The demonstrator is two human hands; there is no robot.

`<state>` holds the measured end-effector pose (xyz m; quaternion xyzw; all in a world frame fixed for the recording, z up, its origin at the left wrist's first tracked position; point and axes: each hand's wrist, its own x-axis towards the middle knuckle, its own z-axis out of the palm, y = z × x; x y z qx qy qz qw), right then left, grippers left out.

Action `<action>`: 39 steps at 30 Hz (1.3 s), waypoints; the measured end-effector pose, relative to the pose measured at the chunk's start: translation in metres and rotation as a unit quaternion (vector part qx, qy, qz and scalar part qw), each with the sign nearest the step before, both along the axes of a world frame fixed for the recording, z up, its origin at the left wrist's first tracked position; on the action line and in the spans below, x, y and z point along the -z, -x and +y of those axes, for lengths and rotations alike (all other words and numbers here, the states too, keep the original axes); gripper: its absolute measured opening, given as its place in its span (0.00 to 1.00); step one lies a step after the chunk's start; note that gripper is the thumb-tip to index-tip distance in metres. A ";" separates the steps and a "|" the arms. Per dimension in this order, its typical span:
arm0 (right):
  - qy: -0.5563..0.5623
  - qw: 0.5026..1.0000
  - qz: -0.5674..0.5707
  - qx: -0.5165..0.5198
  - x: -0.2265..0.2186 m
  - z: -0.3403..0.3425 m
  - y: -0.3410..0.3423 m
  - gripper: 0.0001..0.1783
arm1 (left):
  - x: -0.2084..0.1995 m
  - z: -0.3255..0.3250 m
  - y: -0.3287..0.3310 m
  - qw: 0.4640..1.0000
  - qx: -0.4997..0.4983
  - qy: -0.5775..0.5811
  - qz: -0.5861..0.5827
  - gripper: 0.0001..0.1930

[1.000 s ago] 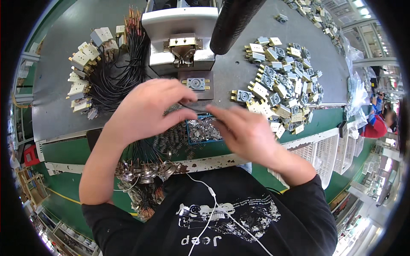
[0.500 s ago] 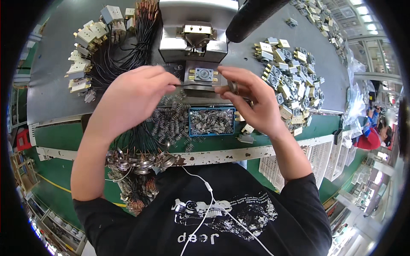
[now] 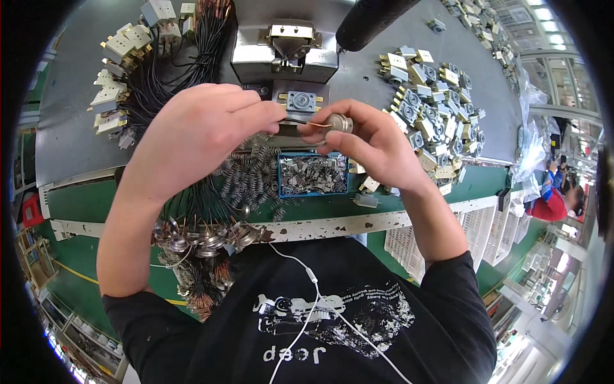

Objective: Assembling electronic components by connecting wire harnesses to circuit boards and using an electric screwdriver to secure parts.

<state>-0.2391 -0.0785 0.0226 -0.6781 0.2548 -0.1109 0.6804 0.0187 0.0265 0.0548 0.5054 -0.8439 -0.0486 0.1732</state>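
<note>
My left hand (image 3: 208,131) is closed, its thumb and forefinger pinching a thin black-sleeved wire (image 3: 296,120). The wire's bare copper-coloured end runs to a round metal capsule (image 3: 341,123) held between the fingers of my right hand (image 3: 378,144). Just beyond my fingertips, a grey square switch body (image 3: 300,101) with brass terminals lies on the metal block in front of the press. My fingers are apart from that switch body.
A metal press (image 3: 286,48) stands ahead, a black cylindrical bar (image 3: 374,22) beside it. Switch bodies (image 3: 441,121) are heaped at right. Black wires (image 3: 208,45) and wired switches lie at left. Nearer are springs (image 3: 249,176), a blue tray (image 3: 280,179) of metal bits, and hanging round capsules (image 3: 208,238).
My left hand has shifted right along the wire, closer to my right hand. The capsule has turned so its round face shows more. The whole view has shifted slightly.
</note>
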 end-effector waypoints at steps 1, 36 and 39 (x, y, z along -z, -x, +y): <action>-0.051 0.999 -0.012 -0.008 -0.001 -0.001 -0.003 0.16 | -0.001 0.000 -0.001 1.000 0.000 -0.010 -0.002 0.10; -0.188 0.919 -0.298 0.180 -0.004 0.040 -0.059 0.16 | 0.035 0.011 0.021 0.859 -0.123 -0.200 0.456 0.08; -0.235 0.902 -0.301 0.200 0.007 0.038 -0.055 0.16 | 0.028 0.007 0.008 0.930 -0.102 -0.097 0.340 0.08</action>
